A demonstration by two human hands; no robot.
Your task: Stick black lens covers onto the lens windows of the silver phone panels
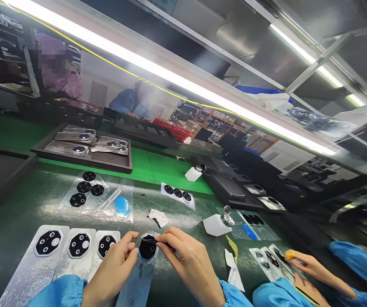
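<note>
A silver phone back cover (pixel 138 277) with a black round camera lens plate (pixel 147 248) lies on the green mat in front of me. My left hand (pixel 115 266) pinches the cover's upper left edge beside the lens. My right hand (pixel 186 260) is closed in a pinch on a thin dark tool or film tab at the lens plate's top right edge; what it is I cannot make out. Three more back covers (pixel 74 251) with lens plates lie side by side to the left.
Clear film sheets carrying black lens rings (pixel 85 189) and a blue disc (pixel 122 205) lie ahead. A white dispenser bottle (pixel 217 224) stands to the right. A dark tray of covers (pixel 87 147) sits behind. A co-worker's hands (pixel 308 266) work at right. Two people sit across.
</note>
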